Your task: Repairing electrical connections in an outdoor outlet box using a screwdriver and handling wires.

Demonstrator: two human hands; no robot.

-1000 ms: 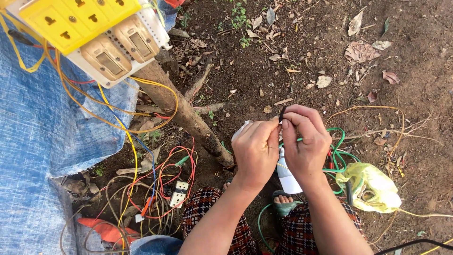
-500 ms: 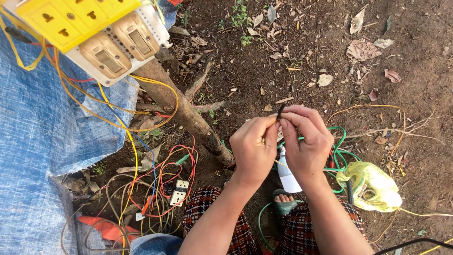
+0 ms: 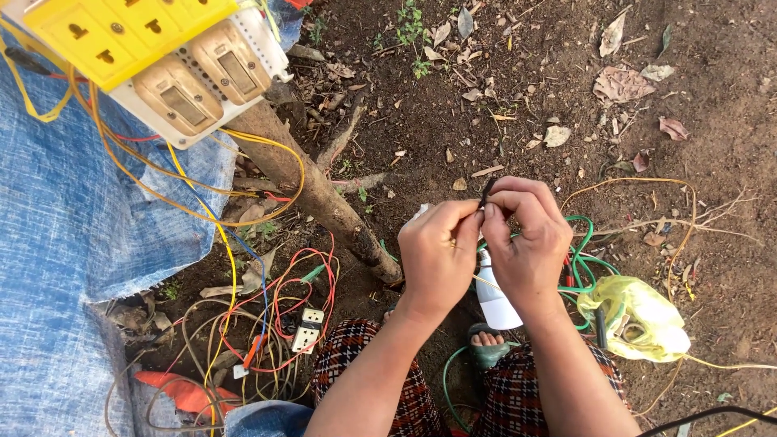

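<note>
Pinching a short black wire end [image 3: 486, 193] between the fingertips of both hands, the person holds it up over bare soil, just in front of the knees. The left hand [image 3: 437, 255] is curled, thumb and forefinger pressed on the lower part of the wire; the right hand [image 3: 526, 243] is curled the same way, its fingertips closed on the wire from the other side, so the two hands touch at the knuckles. Directly below them, partly hidden by the hands, hangs a white bulb [image 3: 495, 299], its base pointing up towards the fingers. A thin pale lead runs across between the wrists.

Beneath the bulb a foot in a green sandal [image 3: 488, 348] rests on the ground, with checked red and black trousers [image 3: 364, 364] on either side. Green wire [image 3: 584, 263] loops just right of the right hand, beside a crumpled yellow plastic bag [image 3: 635, 316]. To the left a slanting wooden stake [image 3: 320, 194] rises from the soil, carrying a yellow socket board [image 3: 121, 32] with two beige switches [image 3: 206, 81] at the top of the frame. Yellow, red and blue wires [image 3: 267, 307] tangle at its foot around a small white socket [image 3: 307, 329]. A blue tarpaulin [image 3: 57, 243] covers the far left, and dry leaves [image 3: 619, 81] lie scattered over the earth.
</note>
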